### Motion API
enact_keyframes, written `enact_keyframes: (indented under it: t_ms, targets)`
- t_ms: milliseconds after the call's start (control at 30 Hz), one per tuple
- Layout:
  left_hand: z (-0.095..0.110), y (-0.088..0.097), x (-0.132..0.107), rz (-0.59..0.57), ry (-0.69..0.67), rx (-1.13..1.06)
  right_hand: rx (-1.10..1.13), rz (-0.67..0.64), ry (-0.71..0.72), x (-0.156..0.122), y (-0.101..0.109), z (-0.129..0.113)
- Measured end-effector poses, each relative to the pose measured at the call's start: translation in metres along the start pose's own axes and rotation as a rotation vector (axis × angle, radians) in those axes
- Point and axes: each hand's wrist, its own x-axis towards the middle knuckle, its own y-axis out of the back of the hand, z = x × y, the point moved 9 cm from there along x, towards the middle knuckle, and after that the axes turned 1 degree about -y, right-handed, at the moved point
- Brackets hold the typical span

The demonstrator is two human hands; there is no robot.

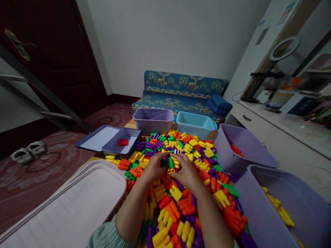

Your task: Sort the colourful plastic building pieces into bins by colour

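A thick layer of bullet-shaped plastic building blocks (176, 193) in yellow, orange, red, green and purple covers the table. My left hand (156, 167) and my right hand (186, 169) meet over the middle of the heap, fingers curled inward. Between the fingertips is a green building block (170, 162), with yellow tube ends (171, 171) just below it. Both hands appear closed on these pieces, though the fingers partly hide the contact. A purple block shows beside my left fingers.
Behind the heap stand a purple bin (153, 121) and a light blue bin (196, 124). Two more purple bins (244, 146) on the right hold a few blocks. At left are an opened case (113, 148) with red pieces and stacked pale lids (77, 206). A patterned sofa (178, 98) stands beyond.
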Motion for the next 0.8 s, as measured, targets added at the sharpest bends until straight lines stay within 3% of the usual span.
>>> enact_keyframes:
  t_ms: [167,367,633,800]
  targets:
    - [0.002,-0.001,0.002,-0.011,-0.011,-0.252,0.172,0.02,0.082,0.002,0.001,-0.014]
    - [-0.003,-0.004,0.003,-0.029,0.057,-0.389,0.226,0.049,0.043,0.003,0.011,-0.015]
    - [0.006,-0.008,0.001,-0.075,-0.034,-0.298,0.077,0.095,0.051,0.003,0.012,-0.018]
    - [0.004,-0.008,0.0,-0.057,-0.009,-0.223,0.044,0.086,-0.007,0.002,0.016,-0.019]
